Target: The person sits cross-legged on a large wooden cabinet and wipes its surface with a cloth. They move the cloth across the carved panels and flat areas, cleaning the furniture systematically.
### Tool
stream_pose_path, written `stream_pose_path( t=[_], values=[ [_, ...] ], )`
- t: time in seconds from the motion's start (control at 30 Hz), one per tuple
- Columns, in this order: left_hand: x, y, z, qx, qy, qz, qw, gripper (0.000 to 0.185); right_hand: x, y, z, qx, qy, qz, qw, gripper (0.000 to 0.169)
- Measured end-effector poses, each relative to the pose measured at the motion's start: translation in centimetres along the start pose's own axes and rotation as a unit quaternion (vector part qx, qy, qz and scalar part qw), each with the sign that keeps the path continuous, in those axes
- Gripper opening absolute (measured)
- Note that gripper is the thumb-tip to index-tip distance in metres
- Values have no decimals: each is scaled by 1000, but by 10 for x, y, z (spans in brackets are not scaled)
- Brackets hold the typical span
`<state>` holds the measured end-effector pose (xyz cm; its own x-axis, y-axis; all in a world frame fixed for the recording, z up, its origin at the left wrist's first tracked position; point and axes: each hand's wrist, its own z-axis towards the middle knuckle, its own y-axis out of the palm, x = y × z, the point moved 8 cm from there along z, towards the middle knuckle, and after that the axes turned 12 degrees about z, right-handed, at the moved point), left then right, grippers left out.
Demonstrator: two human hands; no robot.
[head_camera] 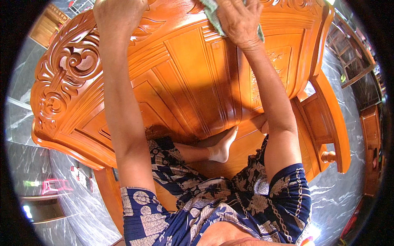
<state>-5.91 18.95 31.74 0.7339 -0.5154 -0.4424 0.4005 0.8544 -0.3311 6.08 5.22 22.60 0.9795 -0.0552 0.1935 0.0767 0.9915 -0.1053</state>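
Note:
I am on the seat [246, 141] of a varnished wooden bench, facing its tall carved backrest [190, 70]. My right hand [238, 21] presses a grey-green cloth [212, 15] flat against the upper part of the backrest, just above the panel mouldings. Cloth shows on both sides of the hand. Further left, my left hand [120, 13] is at the carved top of the backrest, beside a leaf relief [149, 27]. Its fingers are bent out of sight and partly cut off by the picture's upper edge, so their grip is hidden.
A bare foot [223, 147] rests on the seat below the backrest. The bench's armrest [332, 123] stands at right, with scroll carving [77, 61] at left. Around lie a grey marbled floor [335, 190], a pink plastic stool [55, 186] and a wooden cabinet [371, 126].

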Motion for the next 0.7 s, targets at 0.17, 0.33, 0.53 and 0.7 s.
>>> stream_pose_path(
  t=[0.17, 0.33, 0.53, 0.7],
  values=[
    [3, 0, -3, 36, 22, 9, 999, 47, 13, 6, 7, -58, 108, -55, 991, 61],
    [-1, -6, -3, 73, 2, 10, 997, 47, -13, 17, 2, -37, 86, 38, 995, 66],
    [-3, -4, -4, 56, -10, 5, 998, 48, -65, 51, -22, -172, 54, 108, 978, 65],
    [-11, 10, 0, 2, -28, -47, 998, 48, -92, 52, -23, -106, -22, 176, 978, 62]
  ],
)
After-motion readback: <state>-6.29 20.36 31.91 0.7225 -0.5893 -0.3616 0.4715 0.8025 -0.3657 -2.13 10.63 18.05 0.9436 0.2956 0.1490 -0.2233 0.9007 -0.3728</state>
